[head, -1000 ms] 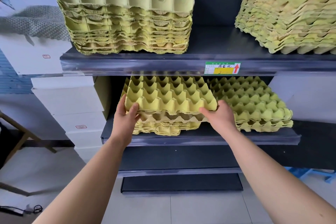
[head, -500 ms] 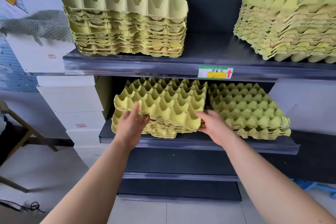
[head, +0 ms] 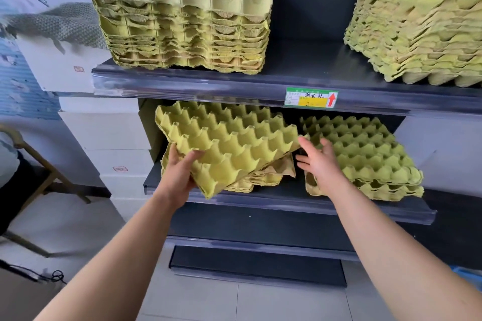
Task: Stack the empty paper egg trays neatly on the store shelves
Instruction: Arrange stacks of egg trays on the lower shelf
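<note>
Four stacks of yellow-green paper egg trays occupy two dark store shelves. On the upper shelf (head: 300, 70) stand a tall upper left stack (head: 182, 26) and, well apart from it, an upper right stack (head: 417, 34) cut off by the frame edge. On the lower shelf (head: 273, 199) lie a low lower left stack (head: 263, 177) and a lower right stack (head: 370, 161) just beside it. One top tray (head: 229, 143) is raised off the lower left stack and tilted, its near left corner jutting out past the shelf's front edge and its far edge under the upper shelf. The left hand (head: 180, 177) grips this tray at its near left edge, thumb curled over the top face and fingers beneath. The right hand (head: 322, 163) hovers over the near left part of the lower right stack, fingers straight and spread; its index fingertip is just beside the tray's right corner, and whether it touches cannot be told. A green, yellow and red price label (head: 311, 98) is fixed to the upper shelf's front rail. White boxes (head: 104, 135) are piled to the left of the shelving.
</note>
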`<state>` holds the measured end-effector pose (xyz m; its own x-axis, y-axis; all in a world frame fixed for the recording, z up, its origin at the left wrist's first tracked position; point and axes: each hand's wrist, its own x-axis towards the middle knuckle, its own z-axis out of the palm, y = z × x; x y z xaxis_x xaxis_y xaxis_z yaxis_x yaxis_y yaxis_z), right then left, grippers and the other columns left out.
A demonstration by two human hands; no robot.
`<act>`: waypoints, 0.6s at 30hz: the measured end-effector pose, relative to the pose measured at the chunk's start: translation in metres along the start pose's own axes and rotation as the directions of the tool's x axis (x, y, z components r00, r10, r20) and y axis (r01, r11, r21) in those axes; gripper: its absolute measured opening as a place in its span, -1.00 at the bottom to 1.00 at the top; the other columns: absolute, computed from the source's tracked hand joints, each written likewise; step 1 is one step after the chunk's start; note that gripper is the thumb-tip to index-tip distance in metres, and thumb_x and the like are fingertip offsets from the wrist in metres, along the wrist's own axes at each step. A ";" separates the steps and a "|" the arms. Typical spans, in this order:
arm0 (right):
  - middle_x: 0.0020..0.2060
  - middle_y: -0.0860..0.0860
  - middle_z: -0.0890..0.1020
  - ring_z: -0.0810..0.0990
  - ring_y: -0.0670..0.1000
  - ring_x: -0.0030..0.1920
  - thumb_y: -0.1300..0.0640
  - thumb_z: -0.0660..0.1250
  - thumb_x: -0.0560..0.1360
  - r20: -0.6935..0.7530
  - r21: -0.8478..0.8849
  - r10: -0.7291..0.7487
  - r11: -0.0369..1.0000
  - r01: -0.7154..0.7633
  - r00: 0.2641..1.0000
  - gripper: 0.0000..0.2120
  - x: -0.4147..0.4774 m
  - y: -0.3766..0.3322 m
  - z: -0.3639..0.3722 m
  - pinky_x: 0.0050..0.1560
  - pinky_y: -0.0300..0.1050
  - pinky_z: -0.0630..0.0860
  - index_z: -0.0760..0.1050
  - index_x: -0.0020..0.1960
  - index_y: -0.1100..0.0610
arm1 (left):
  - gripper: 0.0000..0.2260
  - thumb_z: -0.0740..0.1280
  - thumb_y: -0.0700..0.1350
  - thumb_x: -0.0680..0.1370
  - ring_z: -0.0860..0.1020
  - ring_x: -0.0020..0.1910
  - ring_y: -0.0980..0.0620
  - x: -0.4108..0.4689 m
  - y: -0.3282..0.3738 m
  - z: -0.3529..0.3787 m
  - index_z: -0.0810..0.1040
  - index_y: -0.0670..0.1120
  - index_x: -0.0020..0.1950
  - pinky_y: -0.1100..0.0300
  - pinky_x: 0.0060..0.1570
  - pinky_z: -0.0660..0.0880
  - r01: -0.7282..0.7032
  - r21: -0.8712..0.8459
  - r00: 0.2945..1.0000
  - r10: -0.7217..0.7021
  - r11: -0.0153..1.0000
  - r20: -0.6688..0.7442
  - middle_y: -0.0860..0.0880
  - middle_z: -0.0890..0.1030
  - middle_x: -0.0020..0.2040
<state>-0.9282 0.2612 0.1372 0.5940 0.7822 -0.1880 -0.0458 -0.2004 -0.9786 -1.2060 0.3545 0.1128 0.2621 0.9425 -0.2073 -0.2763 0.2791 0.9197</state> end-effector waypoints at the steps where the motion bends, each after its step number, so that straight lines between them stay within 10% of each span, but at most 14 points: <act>1: 0.30 0.06 0.41 0.61 0.04 0.06 -0.12 0.41 0.45 -0.007 0.003 0.012 1.000 -0.012 1.000 -0.19 0.005 -0.002 -0.004 0.15 0.01 0.56 0.05 0.54 0.00 | -0.53 0.37 -0.14 0.51 0.60 0.14 -0.13 0.004 0.003 -0.005 0.37 0.11 0.39 -0.02 -0.17 0.59 -0.013 0.005 1.000 0.013 1.000 0.026 -0.05 0.59 0.25; 8: 0.12 0.15 0.58 0.63 0.07 0.00 0.29 0.43 0.45 0.000 -0.013 0.082 0.997 -0.082 0.997 -0.39 0.012 -0.002 0.005 0.08 -0.04 0.59 0.28 0.43 0.30 | -0.22 0.50 0.21 0.38 0.59 0.19 -0.15 0.027 0.037 -0.012 0.31 -0.12 0.47 -0.08 0.08 0.59 0.051 0.103 0.998 -0.048 0.993 -0.038 -0.15 0.57 0.29; 18: 0.00 -0.03 0.56 0.63 -0.06 -0.11 0.17 0.49 0.43 -0.116 0.110 0.071 0.992 -0.059 0.991 -0.36 0.015 0.014 0.025 0.09 -0.08 0.59 0.31 0.43 0.21 | -0.43 0.48 -0.30 0.41 0.62 0.13 -0.15 0.032 0.038 -0.018 0.39 -0.07 0.38 -0.05 0.00 0.61 0.144 0.165 0.977 -0.166 0.976 0.134 -0.12 0.64 0.14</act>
<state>-0.9405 0.2849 0.1185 0.6781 0.6924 -0.2464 -0.1683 -0.1801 -0.9691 -1.2245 0.3981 0.1354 0.4256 0.8498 -0.3109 -0.0790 0.3772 0.9228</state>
